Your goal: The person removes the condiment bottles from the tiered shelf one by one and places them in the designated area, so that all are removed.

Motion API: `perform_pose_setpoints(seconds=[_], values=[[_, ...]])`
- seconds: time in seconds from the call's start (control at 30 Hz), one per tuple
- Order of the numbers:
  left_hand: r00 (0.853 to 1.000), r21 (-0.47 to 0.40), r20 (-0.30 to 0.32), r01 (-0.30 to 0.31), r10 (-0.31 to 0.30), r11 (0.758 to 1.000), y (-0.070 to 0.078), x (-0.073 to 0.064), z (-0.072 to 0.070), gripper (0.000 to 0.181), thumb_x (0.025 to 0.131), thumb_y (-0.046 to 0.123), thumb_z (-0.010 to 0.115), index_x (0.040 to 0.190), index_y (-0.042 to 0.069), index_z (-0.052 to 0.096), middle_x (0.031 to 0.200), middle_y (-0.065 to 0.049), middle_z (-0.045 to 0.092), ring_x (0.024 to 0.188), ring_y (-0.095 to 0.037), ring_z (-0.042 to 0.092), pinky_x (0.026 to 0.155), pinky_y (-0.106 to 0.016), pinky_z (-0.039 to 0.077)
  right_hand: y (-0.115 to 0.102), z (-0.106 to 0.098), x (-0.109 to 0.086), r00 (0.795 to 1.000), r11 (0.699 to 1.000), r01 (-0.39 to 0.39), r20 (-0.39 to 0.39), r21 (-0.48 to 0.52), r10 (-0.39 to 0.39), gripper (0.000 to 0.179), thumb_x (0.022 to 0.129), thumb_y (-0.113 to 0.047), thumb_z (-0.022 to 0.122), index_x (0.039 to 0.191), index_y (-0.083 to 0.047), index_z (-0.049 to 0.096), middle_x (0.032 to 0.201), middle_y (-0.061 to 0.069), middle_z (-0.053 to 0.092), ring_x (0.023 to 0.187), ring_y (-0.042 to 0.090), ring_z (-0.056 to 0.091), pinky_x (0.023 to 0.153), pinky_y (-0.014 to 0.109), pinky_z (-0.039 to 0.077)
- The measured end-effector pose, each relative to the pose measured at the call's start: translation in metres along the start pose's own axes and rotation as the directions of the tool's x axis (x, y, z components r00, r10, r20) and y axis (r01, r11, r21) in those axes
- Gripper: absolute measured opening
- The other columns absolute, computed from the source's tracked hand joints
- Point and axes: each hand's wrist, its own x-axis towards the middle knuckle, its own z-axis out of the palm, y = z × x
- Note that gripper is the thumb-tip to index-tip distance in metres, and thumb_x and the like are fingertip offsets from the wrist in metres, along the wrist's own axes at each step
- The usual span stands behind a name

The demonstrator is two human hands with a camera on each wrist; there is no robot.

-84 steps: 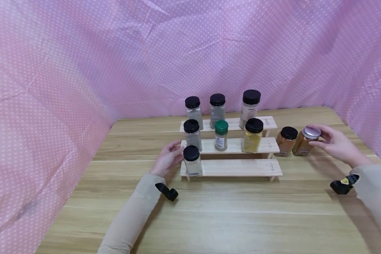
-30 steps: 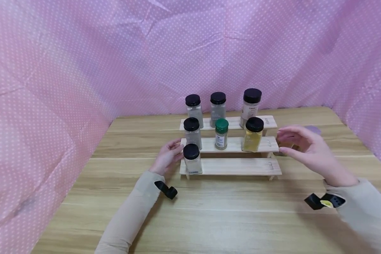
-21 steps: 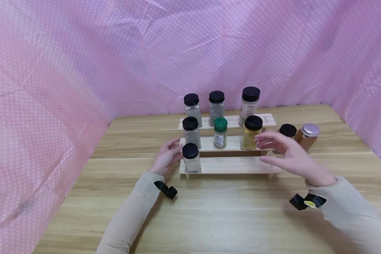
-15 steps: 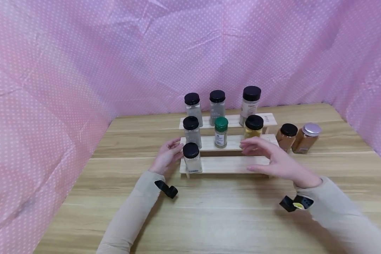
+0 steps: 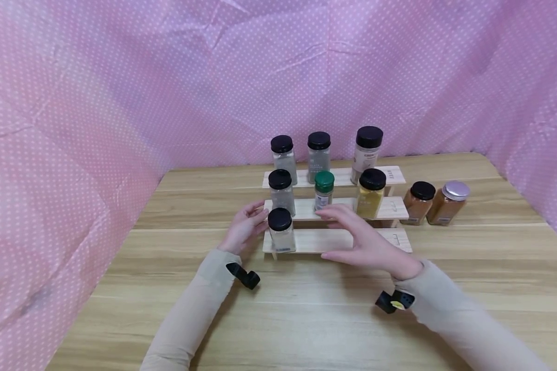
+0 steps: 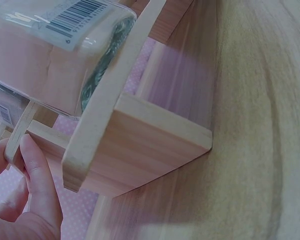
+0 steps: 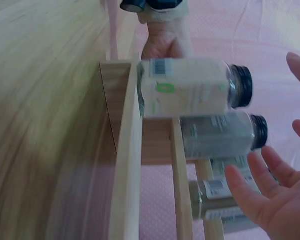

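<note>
A stepped wooden spice rack (image 5: 312,242) with three boards stands on the table. My left hand (image 5: 243,226) is at its left side; in the left wrist view, thumb and finger pinch the end of the middle board (image 6: 19,127). On the front board's left end is a black-lidded jar of pale powder (image 5: 283,240). My right hand (image 5: 364,246) hovers before the front board, fingers spread and holding nothing, its fingertips overlapping the base of a green-lidded jar (image 5: 324,197) in the head view. Beside that jar stand a yellow-filled jar (image 5: 369,205) and a grey-filled jar (image 5: 283,200).
The back board carries three black-lidded jars, including a taller labelled jar (image 5: 365,161). Right of the rack, a black-lidded orange-brown jar (image 5: 416,210) and a silver-lidded jar (image 5: 444,210) stand on the wooden table (image 5: 306,319). A pink dotted cloth (image 5: 213,93) hangs behind.
My right hand has left the silver-lidded jar and swept leftward, past the yellow-filled jar, to the front of the rack's middle. My left hand and the jars stay in place.
</note>
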Motion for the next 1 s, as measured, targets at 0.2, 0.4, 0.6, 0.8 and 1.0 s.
perform_pose_setpoints(seconds=[0.2,0.4,0.6,0.8,1.0], values=[[1.0,-0.008,-0.001,0.005,-0.005,1.0,0.0,0.001,-0.001,0.046,0.095,-0.003,0.05,0.139,-0.004,0.038,0.085,0.005,0.052,0.074,-0.003,0.055,0.071,-0.017,0.052,-0.001,0.017,0.011,0.999,1.0,-0.011,-0.03,-0.01,0.011,0.069,0.073,-0.006,0.08,0.134,-0.002,0.046,0.135,0.014,0.043,0.122,0.025,0.045,0.097,0.046,0.048],[1.0,-0.024,0.011,-0.007,0.008,1.0,-0.002,0.002,-0.002,0.047,0.094,-0.002,0.051,0.139,-0.005,0.038,0.086,0.005,0.053,0.074,-0.003,0.055,0.073,-0.017,0.052,-0.005,0.029,0.022,0.996,0.996,-0.079,-0.044,0.042,0.081,0.069,0.077,-0.007,0.078,0.136,-0.004,0.044,0.137,0.014,0.04,0.125,0.027,0.043,0.101,0.047,0.044],[0.995,-0.067,0.062,-0.074,0.078,0.995,-0.008,0.003,-0.007,0.045,0.089,0.004,0.063,0.131,-0.001,0.048,0.088,0.001,0.055,0.078,-0.006,0.057,0.074,-0.02,0.053,-0.005,0.041,0.032,0.992,0.995,-0.103,-0.069,0.017,0.104,0.07,0.077,-0.011,0.079,0.138,-0.007,0.044,0.136,0.011,0.041,0.124,0.027,0.044,0.1,0.046,0.045],[0.999,-0.016,0.03,-0.04,0.041,0.999,-0.003,0.001,-0.004,0.046,0.093,0.002,0.056,0.136,-0.003,0.042,0.088,0.002,0.055,0.077,-0.005,0.058,0.073,-0.018,0.053,-0.005,0.053,0.04,0.988,0.993,-0.118,-0.099,-0.029,0.115,0.07,0.076,-0.015,0.08,0.137,-0.01,0.045,0.133,0.011,0.045,0.121,0.026,0.046,0.101,0.043,0.044],[0.999,-0.001,0.036,-0.016,0.016,1.0,-0.008,0.008,-0.009,0.046,0.091,0.005,0.06,0.135,0.002,0.045,0.088,0.005,0.056,0.078,-0.005,0.059,0.077,-0.019,0.054,-0.001,0.062,0.045,0.989,0.993,-0.108,-0.103,-0.051,0.102,0.07,0.075,-0.015,0.081,0.136,-0.01,0.046,0.131,0.011,0.047,0.123,0.023,0.046,0.105,0.041,0.041]])
